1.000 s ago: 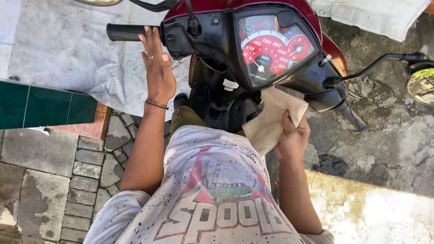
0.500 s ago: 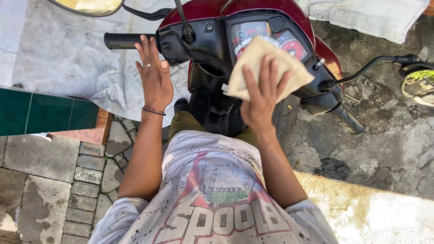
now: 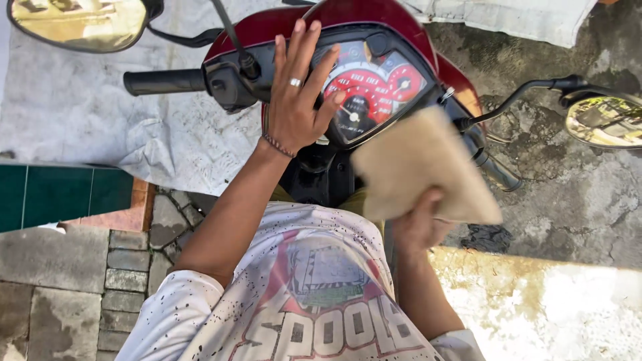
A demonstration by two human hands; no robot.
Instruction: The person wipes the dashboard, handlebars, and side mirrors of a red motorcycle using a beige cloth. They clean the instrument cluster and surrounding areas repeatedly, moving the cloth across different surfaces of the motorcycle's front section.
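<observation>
I look down on a dark red motor scooter with a red-faced instrument panel (image 3: 374, 87). My left hand (image 3: 297, 93) rests flat, fingers spread, on the panel's left side beside the left handlebar grip (image 3: 164, 81); it wears a ring and a bead bracelet. My right hand (image 3: 418, 224) grips a folded tan cloth (image 3: 421, 167), held up just below the panel's right edge, over the right handlebar (image 3: 498, 170). Most of that hand is hidden behind the cloth.
A round mirror (image 3: 77, 23) sits at top left, another mirror (image 3: 605, 120) at right. Pale sheeting (image 3: 80, 127) lies on the ground at left, near green tiles (image 3: 60, 194) and paving stones (image 3: 127, 267). Rough wet concrete (image 3: 568, 207) lies at right.
My right hand has drawn the cloth off the instrument panel, down and to the right. My left hand has shifted from near the left grip onto the panel's left side.
</observation>
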